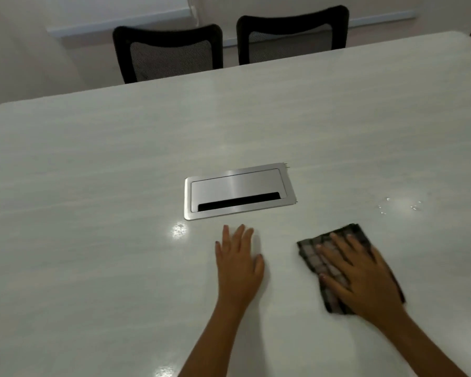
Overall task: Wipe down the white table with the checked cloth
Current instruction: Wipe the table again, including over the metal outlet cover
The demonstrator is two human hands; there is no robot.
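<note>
Right now my right hand (365,278) presses flat, fingers spread, on the checked cloth (318,257); my left hand (238,259) lies open, holding nothing, on the white table (93,186) beside it. Soft, limp fabric (probably bunches easily): best driven under a broad palm.

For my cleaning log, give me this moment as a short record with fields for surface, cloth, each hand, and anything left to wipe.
surface: white table with a closed metal cable hatch
cloth: checked cloth, folded, flat on table
right hand: pressing cloth, fingers spread
left hand: flat on bare tabletop
to wipe: water droplets beyond cloth
beyond table: two black mesh chairs
</note>
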